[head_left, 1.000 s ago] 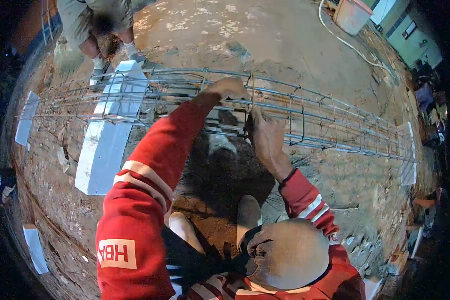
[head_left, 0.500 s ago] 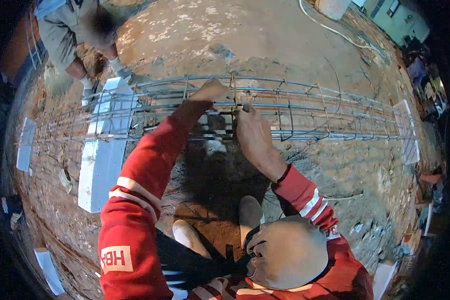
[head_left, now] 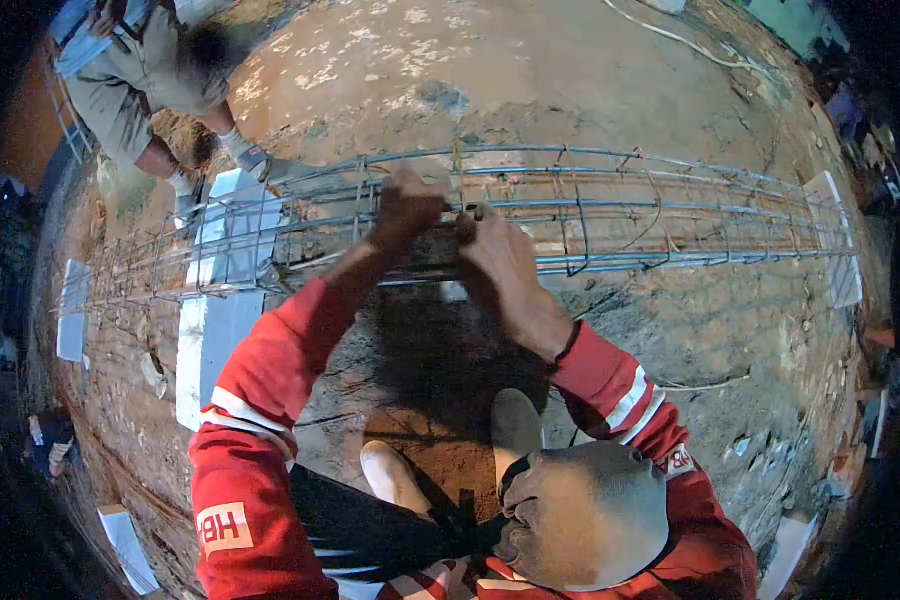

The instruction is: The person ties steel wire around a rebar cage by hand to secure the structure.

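A long cage of steel reinforcing bars (head_left: 615, 204) runs across in front of me, its lengthwise rods ringed by thin square stirrups (head_left: 580, 235). My left hand (head_left: 407, 212) is closed with curled fingers over the cage's middle, partly in shadow. Just right of it, my right hand (head_left: 500, 255) is closed too, its thumb and fingers pinched beside a middle rod. The fingertips of both hands nearly meet below an upright stirrup (head_left: 457, 165). Whatever lies between the fingers is too small or hidden to make out.
A long white block (head_left: 210, 350) lies under the cage at left, with smaller white blocks (head_left: 836, 240) near its ends. Another person's legs (head_left: 120, 110) stand beyond it at upper left. Below are my shoes (head_left: 390, 475) on muddy ground. A pale hose (head_left: 680, 48) curves at upper right.
My left hand has come down from the upper rod, nearer my right hand. My right hand stays beside the middle rods. The view has shifted slightly.
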Demonstrator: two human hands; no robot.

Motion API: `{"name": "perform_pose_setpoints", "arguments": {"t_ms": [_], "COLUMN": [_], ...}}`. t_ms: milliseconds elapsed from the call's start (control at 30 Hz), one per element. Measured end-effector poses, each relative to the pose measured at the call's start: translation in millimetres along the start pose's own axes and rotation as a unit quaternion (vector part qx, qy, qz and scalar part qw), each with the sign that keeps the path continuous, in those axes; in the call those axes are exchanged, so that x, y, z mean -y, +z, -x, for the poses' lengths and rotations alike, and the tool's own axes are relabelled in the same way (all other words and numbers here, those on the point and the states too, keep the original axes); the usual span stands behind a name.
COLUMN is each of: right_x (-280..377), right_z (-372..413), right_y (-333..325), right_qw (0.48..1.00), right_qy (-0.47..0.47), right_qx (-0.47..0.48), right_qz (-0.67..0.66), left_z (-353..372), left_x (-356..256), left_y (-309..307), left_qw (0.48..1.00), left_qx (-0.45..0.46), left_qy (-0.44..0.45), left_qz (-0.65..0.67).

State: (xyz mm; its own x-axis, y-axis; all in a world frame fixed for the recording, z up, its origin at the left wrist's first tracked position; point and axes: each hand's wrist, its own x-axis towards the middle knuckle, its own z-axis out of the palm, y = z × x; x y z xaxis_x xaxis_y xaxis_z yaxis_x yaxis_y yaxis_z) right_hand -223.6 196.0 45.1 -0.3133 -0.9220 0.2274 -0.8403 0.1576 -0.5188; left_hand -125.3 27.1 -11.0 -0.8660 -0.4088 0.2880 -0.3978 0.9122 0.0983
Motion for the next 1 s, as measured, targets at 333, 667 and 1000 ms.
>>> {"name": "perform_pose_setpoints", "arguments": {"t_ms": [333,667,1000], "right_x": [-48.3,-162.9,-45.3], "right_z": [-57.6,-152.5,-74.1], "right_y": [-39.2,36.4,-31.3], "right_qw": [0.997,0.983,0.975], "right_qy": [-0.060,-0.037,-0.056], "right_qx": [0.046,0.169,0.209], "right_qz": [0.013,-0.059,0.056], "left_z": [14.7,-6.0,-15.9], "left_x": [-33.4,-53.6,-57.6], "left_y": [-5.9,9.7,-30.3], "left_qw": [0.984,0.918,0.883], "left_qx": [-0.172,-0.195,-0.030], "left_qy": [0.007,-0.227,-0.333], "left_qz": [0.055,0.262,0.331]}}
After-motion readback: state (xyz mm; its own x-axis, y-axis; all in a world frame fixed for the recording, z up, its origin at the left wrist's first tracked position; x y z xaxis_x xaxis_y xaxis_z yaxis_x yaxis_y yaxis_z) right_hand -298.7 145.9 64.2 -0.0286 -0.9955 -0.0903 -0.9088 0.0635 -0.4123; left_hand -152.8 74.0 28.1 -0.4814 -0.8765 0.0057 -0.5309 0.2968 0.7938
